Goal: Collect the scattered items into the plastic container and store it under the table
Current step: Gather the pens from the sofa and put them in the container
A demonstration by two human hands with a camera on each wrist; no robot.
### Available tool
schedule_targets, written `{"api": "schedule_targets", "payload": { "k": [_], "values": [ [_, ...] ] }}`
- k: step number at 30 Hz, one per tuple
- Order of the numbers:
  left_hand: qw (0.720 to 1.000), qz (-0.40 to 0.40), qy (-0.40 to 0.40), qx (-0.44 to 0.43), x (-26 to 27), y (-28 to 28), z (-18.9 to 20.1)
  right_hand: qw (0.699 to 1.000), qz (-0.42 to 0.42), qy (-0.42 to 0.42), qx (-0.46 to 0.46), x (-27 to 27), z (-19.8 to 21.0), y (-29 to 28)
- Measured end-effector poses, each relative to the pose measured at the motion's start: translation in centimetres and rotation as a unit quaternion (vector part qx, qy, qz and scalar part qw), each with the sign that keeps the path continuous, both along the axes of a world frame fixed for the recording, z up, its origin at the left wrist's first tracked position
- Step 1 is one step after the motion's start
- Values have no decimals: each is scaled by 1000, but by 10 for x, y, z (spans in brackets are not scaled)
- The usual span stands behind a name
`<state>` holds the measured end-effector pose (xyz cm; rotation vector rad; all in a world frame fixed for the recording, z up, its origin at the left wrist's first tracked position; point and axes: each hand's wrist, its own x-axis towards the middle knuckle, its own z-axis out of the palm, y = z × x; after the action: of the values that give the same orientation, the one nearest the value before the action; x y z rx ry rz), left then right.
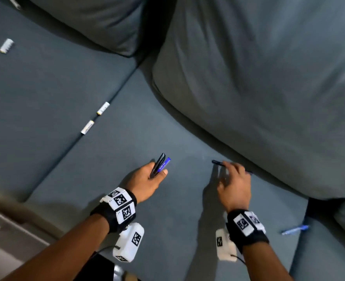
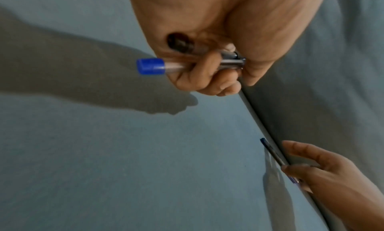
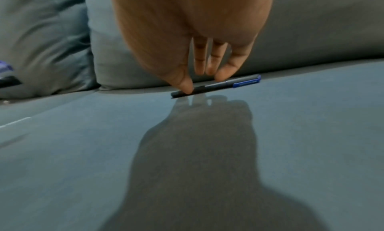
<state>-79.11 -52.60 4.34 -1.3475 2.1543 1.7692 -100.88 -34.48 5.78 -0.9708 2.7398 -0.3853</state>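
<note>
The left hand [image 1: 147,180] grips two pens [image 1: 161,164]. At its 3 o'clock, the right hand [image 1: 233,186], fingers extended, touches a dark pen [image 3: 216,86] on the sofa seat [image 1: 106,159].

This looks like a home, in a room for sitting, like a living room. A big soft sofa [image 1: 106,151] covered in blue-grey cloth fills almost the whole view. It has flat seat pads with a seam between them. Fat, puffy back cushions [image 1: 258,88] lean along the far side. Small everyday things lie here and there on the seat: little batteries [image 1: 87,127] and a blue pen [image 1: 295,229], the kind of stuff people leave around at home.
</note>
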Motion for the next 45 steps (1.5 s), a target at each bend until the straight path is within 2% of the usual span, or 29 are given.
{"api": "schedule_targets", "payload": {
  "k": [4,8,10,12,14,16,19,22,25,29,32,35,37,39,41,42,45],
  "values": [
    [997,49,11,66,-9,10,1,996,8,26,91,-29,-6,15],
    [996,49,6,70,-14,9,0,997,76,8,21,-32,-8,15],
    [997,41,13,66,-18,7,-4,991,135,-6,7,-23,-10,11],
    [999,16,8,36,-24,5,-7,978,206,-29,-1,-8,-12,6],
    [1000,-4,-2,7,-31,5,-6,972,227,-52,-18,10,-8,1],
    [999,-29,1,-17,-47,8,-4,980,188,-56,-44,22,-3,0],
    [988,-122,-6,-92,-74,24,-1,988,74,-90,-101,34,-1,16],
    [965,-195,-59,-167,-99,51,-6,983,-49,-113,-133,30,-3,56],
    [940,-220,-113,-234,-120,73,-8,976,-154,-70,-134,16,-3,114],
    [916,-272,-148,-255,-143,88,5,940,-318,-19,-119,-17,-6,199],
    [906,-302,-149,-256,-156,123,20,903,-411,-42,-114,-42,-16,247],
    [915,-301,-146,-225,-170,175,27,889,-435,-90,-115,-64,-26,259],
    [936,-286,-141,-150,-181,210,21,891,-424,-106,-120,-75,-28,260],
    [965,-227,-119,-59,-190,234,14,892,-410,-135,-134,-81,-26,253],
    [985,-151,-80,-10,-203,258,6,885,-407,-166,-152,-86,-20,257],
    [991,-113,-65,3,-211,267,5,890,-391,-175,-158,-89,-19,259],
    [997,-25,-37,58,-236,283,4,931,-279,-187,-139,-95,-20,266]
  ]
}}
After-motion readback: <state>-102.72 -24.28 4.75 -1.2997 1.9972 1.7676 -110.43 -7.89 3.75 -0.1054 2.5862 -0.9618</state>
